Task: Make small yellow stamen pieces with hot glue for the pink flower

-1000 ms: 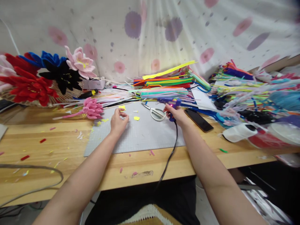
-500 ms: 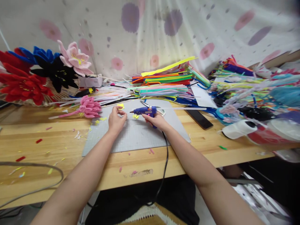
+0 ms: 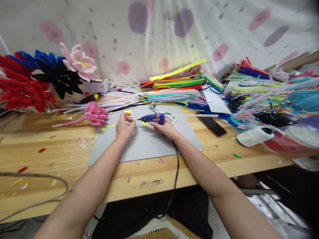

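Now I'd swung the glue gun [image 3: 151,118] left over the mat [image 3: 149,144], right hand [image 3: 166,128] wrapped round it, nozzle [image 3: 139,119] beside the half-curled left hand [image 3: 124,127], seemingly within working reach; what that hand held, I couldn't tell.

Illumination is moderate and diffuse, from outside the view. The curtain [image 3: 159,36] is brightest at lower centre and greys toward the upper corners. Shadows on the mat [image 3: 154,142] are soft and faint. A small red light shows on the gun [image 3: 151,118]. The area below the table [image 3: 69,142] is dark at right, with little detail. Wide-angle distortion stretches the arms [image 3: 98,176]. Fine detail is soft in the right-hand pile [image 3: 269,91].
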Action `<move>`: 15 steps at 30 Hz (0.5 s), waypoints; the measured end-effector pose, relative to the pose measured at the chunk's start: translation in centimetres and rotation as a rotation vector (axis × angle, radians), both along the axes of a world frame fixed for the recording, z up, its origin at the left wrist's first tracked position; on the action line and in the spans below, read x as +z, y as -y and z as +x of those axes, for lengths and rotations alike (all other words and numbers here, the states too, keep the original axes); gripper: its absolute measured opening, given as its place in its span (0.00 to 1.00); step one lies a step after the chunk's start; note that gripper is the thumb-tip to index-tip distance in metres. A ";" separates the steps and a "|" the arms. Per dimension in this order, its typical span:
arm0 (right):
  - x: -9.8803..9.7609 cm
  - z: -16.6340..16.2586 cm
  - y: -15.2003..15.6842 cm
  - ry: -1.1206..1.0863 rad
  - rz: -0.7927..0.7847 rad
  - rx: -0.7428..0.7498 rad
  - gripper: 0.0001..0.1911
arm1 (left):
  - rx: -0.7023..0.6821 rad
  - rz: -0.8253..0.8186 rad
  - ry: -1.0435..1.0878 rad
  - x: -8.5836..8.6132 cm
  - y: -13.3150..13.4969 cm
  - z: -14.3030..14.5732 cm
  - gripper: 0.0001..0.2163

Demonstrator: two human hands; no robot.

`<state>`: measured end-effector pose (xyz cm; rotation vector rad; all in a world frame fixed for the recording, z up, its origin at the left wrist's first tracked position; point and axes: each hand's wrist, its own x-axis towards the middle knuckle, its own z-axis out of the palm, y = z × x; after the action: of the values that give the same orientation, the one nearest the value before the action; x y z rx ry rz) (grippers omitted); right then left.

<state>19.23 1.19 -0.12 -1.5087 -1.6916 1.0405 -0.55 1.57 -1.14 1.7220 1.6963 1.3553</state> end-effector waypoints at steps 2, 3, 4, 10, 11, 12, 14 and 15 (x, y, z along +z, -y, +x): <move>0.0 0.0 0.0 0.010 0.006 0.000 0.24 | 0.002 -0.003 -0.001 0.1 0.0 0.0 0.14; 0.0 0.0 0.0 0.012 0.008 -0.002 0.24 | 0.004 -0.008 -0.002 0.1 0.1 0.0 0.14; 0.0 0.0 0.0 0.015 0.008 -0.004 0.24 | 0.005 -0.011 -0.002 0.1 0.1 0.0 0.14; 0.3 -0.1 0.1 0.020 -0.008 -0.012 0.23 | 0.004 -0.003 -0.003 0.1 0.1 0.0 0.14; 0.3 -0.1 0.1 0.014 -0.009 -0.010 0.23 | 0.003 -0.001 0.000 0.1 0.1 -0.1 0.14; 0.3 -0.1 0.1 0.007 -0.010 -0.007 0.23 | 0.002 0.002 0.002 0.1 0.1 -0.1 0.14; 0.3 0.0 0.1 -0.004 -0.005 -0.003 0.23 | -0.001 0.008 0.006 0.1 0.1 -0.1 0.14; 0.2 0.0 0.0 -0.007 0.000 -0.004 0.23 | 0.000 0.007 0.006 0.1 0.1 -0.1 0.14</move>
<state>19.22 1.14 0.12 -1.5063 -1.6834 1.0419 -0.67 1.51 -1.09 1.7203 1.6896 1.3669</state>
